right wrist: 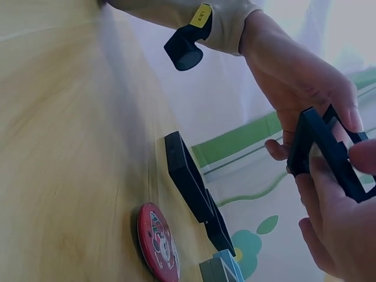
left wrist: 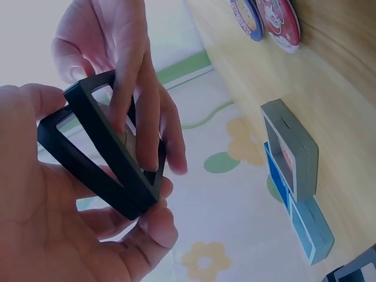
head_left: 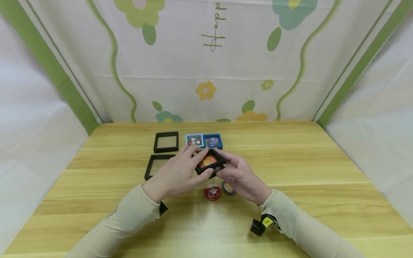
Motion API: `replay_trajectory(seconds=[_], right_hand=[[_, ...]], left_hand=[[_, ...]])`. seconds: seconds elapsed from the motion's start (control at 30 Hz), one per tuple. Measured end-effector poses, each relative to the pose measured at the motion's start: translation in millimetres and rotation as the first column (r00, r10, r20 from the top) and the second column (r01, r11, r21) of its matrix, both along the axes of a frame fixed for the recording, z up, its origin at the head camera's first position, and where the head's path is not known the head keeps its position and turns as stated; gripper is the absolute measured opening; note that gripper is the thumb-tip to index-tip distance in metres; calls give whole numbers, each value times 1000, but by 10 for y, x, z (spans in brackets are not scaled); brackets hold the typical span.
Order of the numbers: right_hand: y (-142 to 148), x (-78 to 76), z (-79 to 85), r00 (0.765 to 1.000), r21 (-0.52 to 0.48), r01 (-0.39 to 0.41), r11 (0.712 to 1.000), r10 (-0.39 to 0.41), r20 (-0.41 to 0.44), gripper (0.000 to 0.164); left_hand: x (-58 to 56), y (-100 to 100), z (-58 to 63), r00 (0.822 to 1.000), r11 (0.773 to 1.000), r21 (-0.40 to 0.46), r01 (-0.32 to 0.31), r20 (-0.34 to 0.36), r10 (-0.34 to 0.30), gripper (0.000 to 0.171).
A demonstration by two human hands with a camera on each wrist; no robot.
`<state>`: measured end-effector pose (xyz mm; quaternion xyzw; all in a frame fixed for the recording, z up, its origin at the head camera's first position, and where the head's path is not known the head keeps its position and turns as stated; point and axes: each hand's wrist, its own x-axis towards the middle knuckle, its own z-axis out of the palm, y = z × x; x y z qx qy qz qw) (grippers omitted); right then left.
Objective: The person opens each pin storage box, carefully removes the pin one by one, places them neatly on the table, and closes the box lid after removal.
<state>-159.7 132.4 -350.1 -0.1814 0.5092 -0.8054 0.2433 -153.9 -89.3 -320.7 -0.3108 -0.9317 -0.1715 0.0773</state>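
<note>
Both hands hold a black square display frame [head_left: 211,159] above the middle of the table, its two halves hinged apart like a book. Through its window an orange-red round badge [head_left: 207,161] shows. My left hand [head_left: 179,170] grips one half between thumb and fingers. From the other side my right hand [head_left: 240,173] grips the frame too; in the left wrist view some of its fingers reach between the halves. Below the hands a red badge [head_left: 212,192] with a white figure lies on the table, beside a purple-rimmed badge [head_left: 227,187] partly covered by the right hand.
Two black frames [head_left: 166,142] lie at the left, the nearer partly behind my left arm. A light blue frame [head_left: 194,140] and a blue frame [head_left: 213,141] hold badges at the back. A grey frame [left wrist: 294,153] sits close to them. Behind hangs a flowered cloth [head_left: 180,64].
</note>
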Motion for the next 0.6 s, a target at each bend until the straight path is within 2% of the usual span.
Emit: replay_trajectory(seconds=[0.3,0.6], right_hand=[[-17,-13,11,999,-15,18,1000,-18,47,68],[1,-10,1,998,-27,10,1000,-9,55,58]], left_hand=[[-17,-1,-2,996,1000,4,-27,87,27,72],[-40,1,33,971,985,157,-73,236,34,72]])
